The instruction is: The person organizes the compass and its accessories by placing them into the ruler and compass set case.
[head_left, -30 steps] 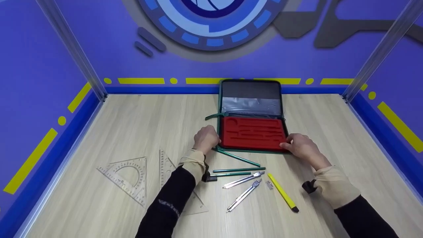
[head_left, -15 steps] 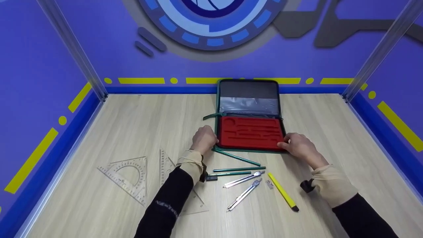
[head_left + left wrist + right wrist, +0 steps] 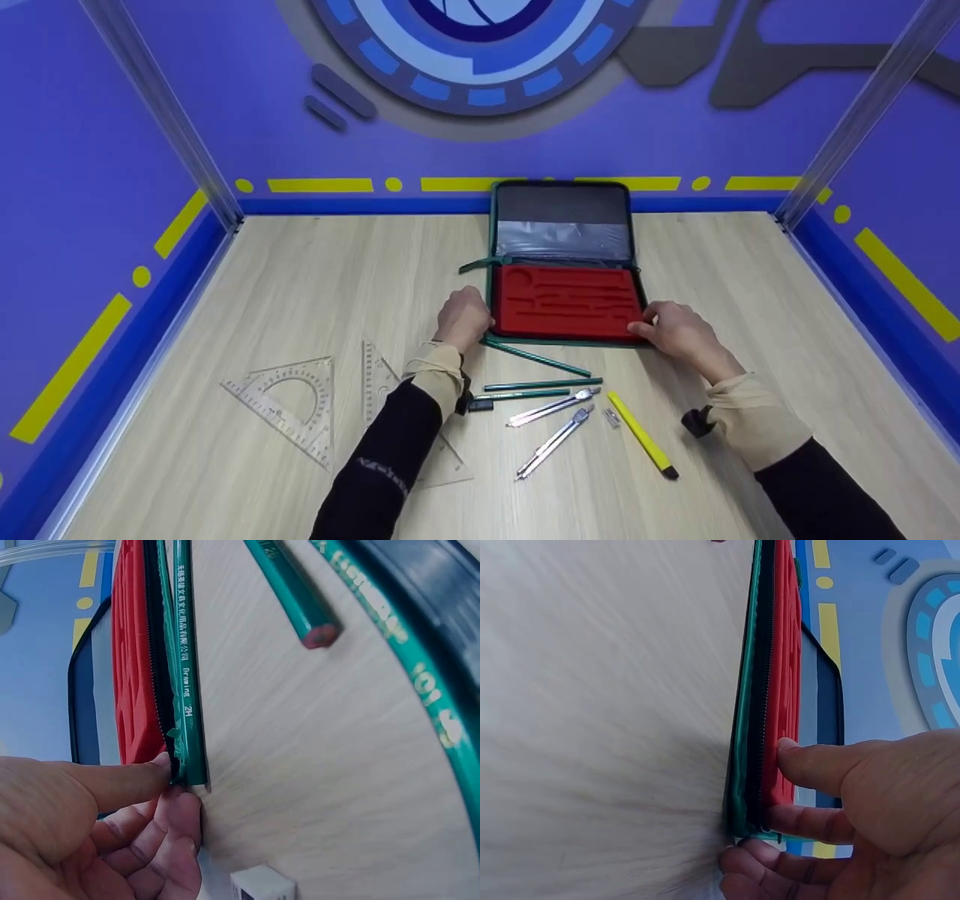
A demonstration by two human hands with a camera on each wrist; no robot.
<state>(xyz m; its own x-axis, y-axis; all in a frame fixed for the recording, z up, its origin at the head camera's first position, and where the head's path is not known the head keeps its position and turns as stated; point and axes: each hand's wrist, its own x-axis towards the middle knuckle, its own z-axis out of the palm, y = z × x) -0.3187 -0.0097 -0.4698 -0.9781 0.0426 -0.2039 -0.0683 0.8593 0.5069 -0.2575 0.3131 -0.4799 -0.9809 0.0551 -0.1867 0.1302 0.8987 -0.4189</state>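
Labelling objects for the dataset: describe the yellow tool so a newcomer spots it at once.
Start at the open case with the red insert at the back of the wooden table. Nearer the person, beside the right forearm, lies the yellow cutter. It is the only yellow item; its neighbours are green pencils and silver compasses.

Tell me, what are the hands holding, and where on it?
Both hold the open green case: the left hand pinches its near left corner, and the right hand grips its near right corner, thumb on the red insert.
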